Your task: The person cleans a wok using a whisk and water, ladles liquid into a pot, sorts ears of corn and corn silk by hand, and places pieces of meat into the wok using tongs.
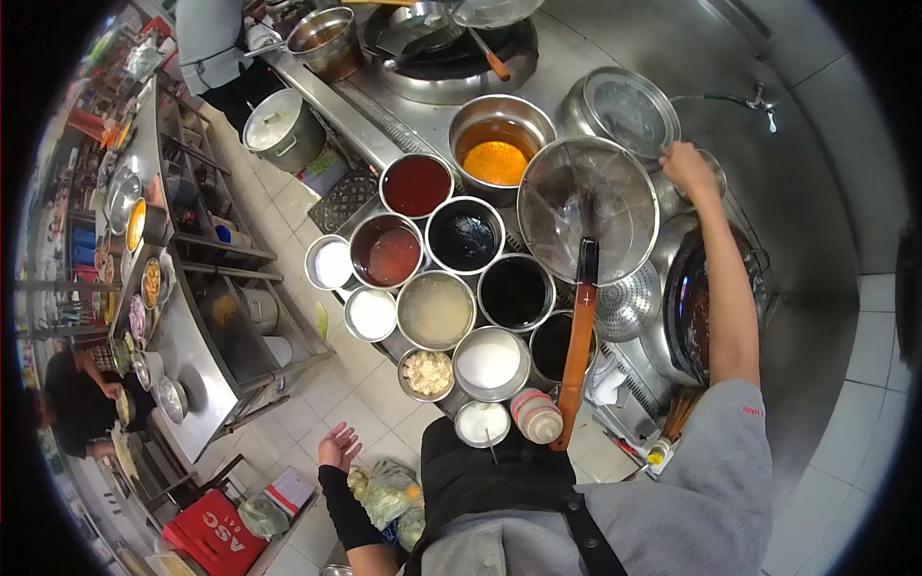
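Observation:
My right hand reaches forward with its fingers closed, beside the rim of a steel pot of clear liquid. What those fingers hold, if anything, is hidden; a rounded metal vessel shows partly behind the hand. Off to the left, my left hand hangs palm up above the floor, fingers apart and nothing in it. Between my arms, a large mesh strainer with a wooden handle lies across the containers. A perforated steel ladle rests under its edge.
Several steel containers stand before me, including dark sauce, red sauce and white powder. A pot of orange oil sits behind them. A wok is at right, below a tap. Other people stand at left.

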The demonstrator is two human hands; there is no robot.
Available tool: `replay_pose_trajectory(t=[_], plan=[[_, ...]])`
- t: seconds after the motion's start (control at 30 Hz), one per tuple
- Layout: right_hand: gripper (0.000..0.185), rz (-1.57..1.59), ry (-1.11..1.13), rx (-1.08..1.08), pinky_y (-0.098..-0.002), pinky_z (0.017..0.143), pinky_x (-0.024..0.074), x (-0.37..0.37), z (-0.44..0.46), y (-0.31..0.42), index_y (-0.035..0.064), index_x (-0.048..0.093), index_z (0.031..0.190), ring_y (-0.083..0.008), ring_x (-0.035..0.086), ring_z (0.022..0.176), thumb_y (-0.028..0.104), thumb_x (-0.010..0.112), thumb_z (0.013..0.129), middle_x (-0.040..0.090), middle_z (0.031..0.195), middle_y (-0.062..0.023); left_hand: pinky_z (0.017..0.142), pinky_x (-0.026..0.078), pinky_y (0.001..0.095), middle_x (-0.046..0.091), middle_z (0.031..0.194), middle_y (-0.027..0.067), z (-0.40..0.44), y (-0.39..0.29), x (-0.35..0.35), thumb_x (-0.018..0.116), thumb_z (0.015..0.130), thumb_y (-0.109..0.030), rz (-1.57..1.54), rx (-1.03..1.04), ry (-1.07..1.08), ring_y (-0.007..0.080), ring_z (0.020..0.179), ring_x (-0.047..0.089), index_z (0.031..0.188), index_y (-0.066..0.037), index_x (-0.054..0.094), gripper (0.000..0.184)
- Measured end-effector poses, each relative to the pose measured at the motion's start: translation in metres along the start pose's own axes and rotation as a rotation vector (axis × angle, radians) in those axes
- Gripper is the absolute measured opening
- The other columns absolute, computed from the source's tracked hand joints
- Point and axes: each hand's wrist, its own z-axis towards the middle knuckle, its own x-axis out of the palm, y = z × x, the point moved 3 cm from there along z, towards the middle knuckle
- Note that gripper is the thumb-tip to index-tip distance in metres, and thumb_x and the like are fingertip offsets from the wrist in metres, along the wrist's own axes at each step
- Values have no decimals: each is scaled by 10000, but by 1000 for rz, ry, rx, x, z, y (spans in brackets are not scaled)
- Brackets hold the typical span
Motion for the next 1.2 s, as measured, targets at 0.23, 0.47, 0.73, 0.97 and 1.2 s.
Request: replay_pose_trajectory(t=[0.23,0.47,0.73,0.97,1.2], plan=[[362,-163,61,172,-503,974,531,-19,-7,-5,70,663,1252,-373,638,1194,209,633,919,643,1322,-202,756,543,316,748,1044,82,-120,-159,85,631,961,-144,910,677,26,162,912,673,1220,-1,678,299],[292,238,-334,284,-507,793,599,0,-27,37,54,790,949,-369,744,924,200,541,904,752,958,-203,982,491,313,687,1250,129,-341,-169,323,603,977,-8,894,676,780,188,1174,631,1293,41,628,321],[341,465,-532,498,-468,709,589,-70,-282,50,-25,672,1139,-381,731,831,184,683,870,716,865,-231,986,494,339,682,1217,139,-311,-195,354,536,1011,-20,1065,842,1099,202,1135,638,1296,51,595,300],[397,627,-460,681,-488,621,565,-38,-493,78,80,607,1325,-394,703,766,275,618,979,697,936,-181,988,504,356,668,1227,157,-339,-148,402,545,1028,-72,1227,883,1371,212,1142,631,1293,47,591,294],[364,587,-334,1004,-498,622,563,30,-667,110,44,587,1268,-399,704,752,283,591,994,682,918,-196,970,517,359,679,1197,158,-368,-66,417,523,1025,-29,1394,752,1643,212,1115,643,1291,55,591,287]])
